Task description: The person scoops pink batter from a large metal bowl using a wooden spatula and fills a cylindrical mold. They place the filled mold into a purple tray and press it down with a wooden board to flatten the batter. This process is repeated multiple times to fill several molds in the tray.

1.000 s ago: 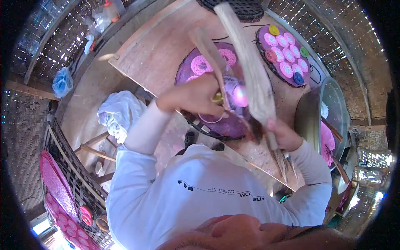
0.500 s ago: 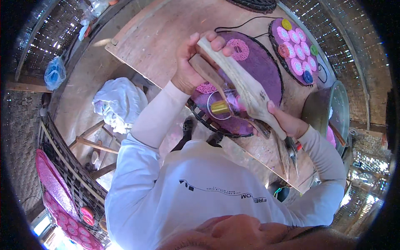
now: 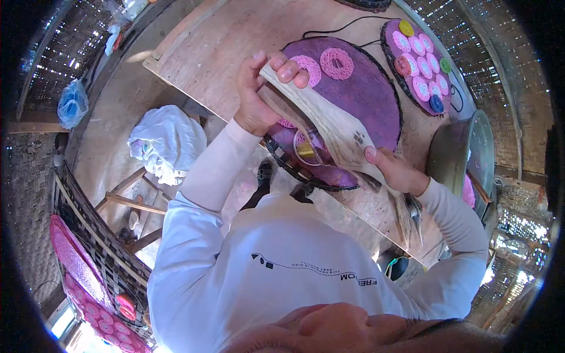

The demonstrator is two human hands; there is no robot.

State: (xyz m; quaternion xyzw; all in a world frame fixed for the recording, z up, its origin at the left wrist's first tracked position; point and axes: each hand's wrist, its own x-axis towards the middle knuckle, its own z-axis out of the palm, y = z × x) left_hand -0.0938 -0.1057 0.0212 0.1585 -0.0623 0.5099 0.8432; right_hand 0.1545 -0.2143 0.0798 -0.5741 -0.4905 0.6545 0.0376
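Note:
Both hands grip a long pale wooden hand press with two bars, held slantwise over the table. My left hand is wrapped round its upper left end, fingers curled over the top bar. My right hand closes on the lower right end, thumb on top. Beneath it lies a round purple mat with a dark rim. Pink lacy rings of strands rest on the mat. A yellow piece inside a thin white hoop shows partly below the press; the bars hide the rest.
A smaller purple mat with several pink-and-white rounds and coloured discs lies at the far right. Beside it stands a large metal pot. White cloth lies on a wooden stool at left. The wooden table's edge runs diagonally near me.
Both hands have shifted slightly left with the press, and its two bars look closer together at the left end. Another pink ring on the mat has come into sight past my left fingers.

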